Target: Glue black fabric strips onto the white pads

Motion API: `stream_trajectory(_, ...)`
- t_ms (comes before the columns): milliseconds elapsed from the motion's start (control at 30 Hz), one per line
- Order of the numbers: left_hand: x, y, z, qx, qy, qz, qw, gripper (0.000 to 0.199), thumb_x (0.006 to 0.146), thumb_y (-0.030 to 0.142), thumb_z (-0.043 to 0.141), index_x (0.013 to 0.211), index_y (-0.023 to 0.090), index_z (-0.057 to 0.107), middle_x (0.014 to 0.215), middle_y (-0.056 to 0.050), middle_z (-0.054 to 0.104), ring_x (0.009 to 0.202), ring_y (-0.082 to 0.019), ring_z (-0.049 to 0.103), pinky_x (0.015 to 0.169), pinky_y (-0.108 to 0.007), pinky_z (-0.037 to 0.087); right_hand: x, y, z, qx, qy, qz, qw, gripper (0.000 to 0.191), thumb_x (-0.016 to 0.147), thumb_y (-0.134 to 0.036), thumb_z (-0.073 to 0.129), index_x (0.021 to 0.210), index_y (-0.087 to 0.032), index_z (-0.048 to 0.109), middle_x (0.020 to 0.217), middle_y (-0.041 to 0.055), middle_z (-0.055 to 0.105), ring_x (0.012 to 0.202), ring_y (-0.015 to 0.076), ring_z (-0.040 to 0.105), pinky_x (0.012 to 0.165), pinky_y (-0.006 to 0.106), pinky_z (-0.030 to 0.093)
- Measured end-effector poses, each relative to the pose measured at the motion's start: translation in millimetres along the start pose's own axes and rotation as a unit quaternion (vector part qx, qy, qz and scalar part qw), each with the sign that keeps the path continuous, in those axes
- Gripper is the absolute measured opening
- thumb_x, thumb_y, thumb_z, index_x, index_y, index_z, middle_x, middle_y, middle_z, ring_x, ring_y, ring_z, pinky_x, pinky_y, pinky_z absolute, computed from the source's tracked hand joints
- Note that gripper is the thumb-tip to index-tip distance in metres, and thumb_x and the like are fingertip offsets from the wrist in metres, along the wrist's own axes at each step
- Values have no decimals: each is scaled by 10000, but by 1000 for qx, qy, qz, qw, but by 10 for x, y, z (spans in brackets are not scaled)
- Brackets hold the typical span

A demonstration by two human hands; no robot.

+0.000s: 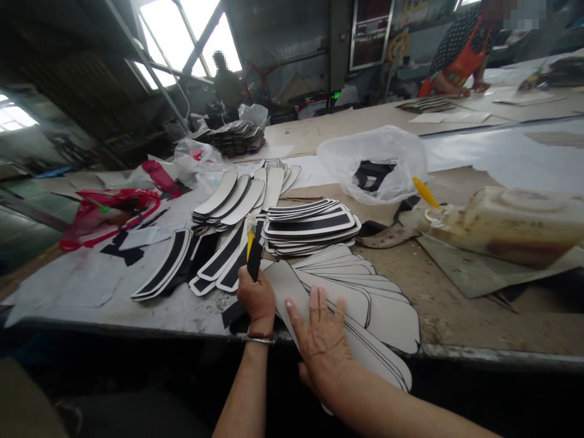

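My left hand [258,299] is closed in a fist near the table's front edge. Rising from it are a yellow-handled brush [250,245], its pale, crusted tip upward, and a black strip [255,260]. Flat and with fingers spread, my right hand [325,344] presses on fanned, long grey panels [387,316] with rounded ends and dark edges. Some panels overhang the table edge. Just beyond lies a pile of white-edged panels with black strips [314,224] on them. Curved pale panels [239,201] are heaped behind, and more black-striped ones [164,267] lie to the left.
A stained translucent jug [524,219] lies at right, a yellow handle [426,193] at its mouth. Behind is a clear plastic bag [374,158] with black pieces. A red bag [109,213] lies at left. Across the tables a person in an orange apron [460,64] leans over sheets.
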State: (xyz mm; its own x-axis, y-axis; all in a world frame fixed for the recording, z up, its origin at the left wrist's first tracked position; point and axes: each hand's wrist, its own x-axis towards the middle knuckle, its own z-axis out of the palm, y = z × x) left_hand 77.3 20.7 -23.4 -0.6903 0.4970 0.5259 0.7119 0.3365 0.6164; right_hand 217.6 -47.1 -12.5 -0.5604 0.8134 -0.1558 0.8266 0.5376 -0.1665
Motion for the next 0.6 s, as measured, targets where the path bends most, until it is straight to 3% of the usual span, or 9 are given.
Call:
stream_trajectory(233, -57, -67, -10, -37, 23, 15, 999, 218, 897, 332, 448, 879, 144, 558, 731, -1, 555, 684, -152, 552, 653, -322, 450, -72, 180, -351, -51, -12, -21, 998, 922, 665, -124, 668, 1450, -246, 200, 1462, 275, 188, 1307, 446, 212, 990, 595, 265)
stream_trajectory(300, -74, -66, -24, -53, 24, 17, 998, 232, 900, 340, 432, 887, 144, 557, 737, -12, 562, 696, -161, 556, 654, -321, 444, -45, 284, -466, -78, -29, -41, 996, 891, 682, -90, 650, 1446, -253, 221, 1460, 269, 203, 1302, 435, 239, 1008, 575, 257)
stream_trajectory(400, -81, -52, -48, -70, 20, 15, 997, 238, 893, 345, 422, 877, 151, 558, 734, -33, 572, 701, -181, 555, 642, -316, 423, 33, 439, -585, -96, -35, -94, 990, 944, 656, -189, 733, 1444, -277, 221, 1461, 256, 219, 1322, 424, 193, 1015, 625, 176)
stream_trajectory(500, -66, -40, -58, -81, 14, 7, 997, 226, 885, 339, 416, 853, 165, 557, 727, -45, 577, 702, -197, 555, 634, -313, 406, 113, 515, -603, -97, -50, -123, 986, 1078, 571, -337, 818, 1446, -305, 189, 1472, 252, 192, 1329, 435, 160, 980, 691, 109)
stream_trajectory(600, -43, -39, -51, -86, 5, -7, 996, 215, 881, 336, 418, 840, 174, 552, 728, -45, 579, 698, -198, 555, 632, -311, 400, 147, 480, -561, -95, -68, -107, 987, 1171, 512, -389, 842, 1452, -307, 148, 1480, 263, 136, 1326, 463, 117, 960, 714, 79)
